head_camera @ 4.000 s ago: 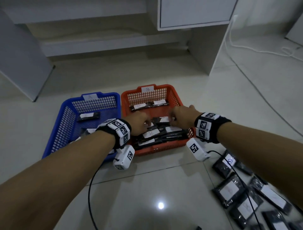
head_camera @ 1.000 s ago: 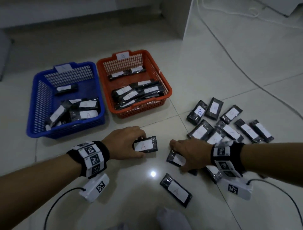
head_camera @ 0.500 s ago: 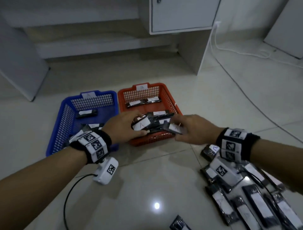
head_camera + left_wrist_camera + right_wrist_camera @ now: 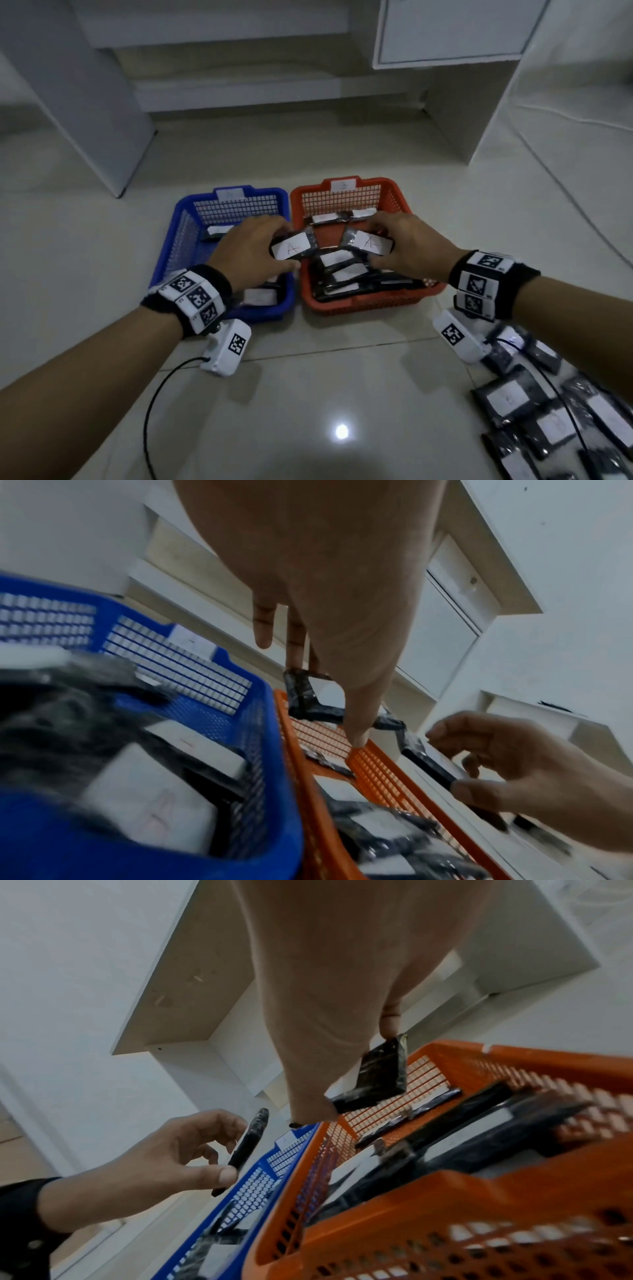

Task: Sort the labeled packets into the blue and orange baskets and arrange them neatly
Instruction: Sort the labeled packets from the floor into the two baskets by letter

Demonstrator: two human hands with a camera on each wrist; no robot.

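Observation:
My left hand [image 4: 270, 245] pinches a black packet labelled A [image 4: 293, 247] over the shared edge of the blue basket [image 4: 171, 246] and the orange basket [image 4: 370, 305]. My right hand [image 4: 387, 245] pinches a second packet labelled A [image 4: 368, 243] above the orange basket's middle. Both baskets hold several labelled packets. In the left wrist view, fingers and thumb clamp the packet [image 4: 308, 696] above the orange basket's rim [image 4: 394, 764]. In the right wrist view, the right packet [image 4: 380, 1077] hangs tilted over the orange basket [image 4: 445, 1191].
Several loose packets [image 4: 513, 397] lie on the tiled floor at the lower right. A white cabinet [image 4: 462, 102] stands behind the baskets and a slanted panel [image 4: 85, 102] is at the back left. A black cable [image 4: 150, 411] trails from my left wrist.
Both hands lifted a packet each off the floor and carried them forward. They now hold them farther in over the baskets, labels up.

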